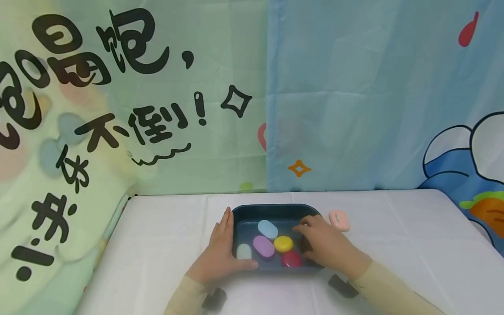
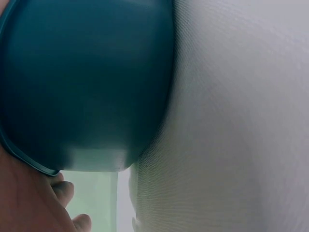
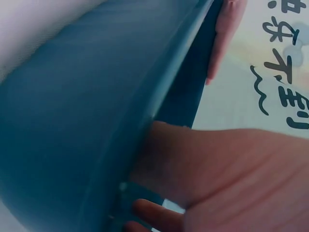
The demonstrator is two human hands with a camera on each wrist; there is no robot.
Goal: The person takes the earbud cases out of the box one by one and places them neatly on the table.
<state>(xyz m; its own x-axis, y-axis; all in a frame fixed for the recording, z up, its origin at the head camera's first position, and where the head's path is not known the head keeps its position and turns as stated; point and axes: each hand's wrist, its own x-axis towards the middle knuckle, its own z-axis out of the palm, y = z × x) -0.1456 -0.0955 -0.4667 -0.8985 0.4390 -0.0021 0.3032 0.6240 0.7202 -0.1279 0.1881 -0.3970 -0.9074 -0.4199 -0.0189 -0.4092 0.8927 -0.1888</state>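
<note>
A dark blue rectangular tray [image 1: 271, 209] stands on the white-covered table. Along its left wall lie the straight fingers of my left hand [image 1: 220, 258], with the thumb across the near rim. From the right, my right hand [image 1: 327, 243] reaches over the wall into the tray, thumb and fingers apart, nothing visible between them. Inside, smooth oval pieces lie grouped: light blue [image 1: 267, 229], purple [image 1: 264, 247], yellow [image 1: 283, 244], red [image 1: 292, 259] and pale white [image 1: 244, 252]. In the right wrist view, the wall hides part of my right thumb.
A small pink rounded case [image 1: 339, 220] lies on the table [image 1: 165, 236] just beyond the tray's right end. A printed cloth backdrop [image 1: 354, 96] hangs behind the table and along its left side. Dark bands show at both wrists.
</note>
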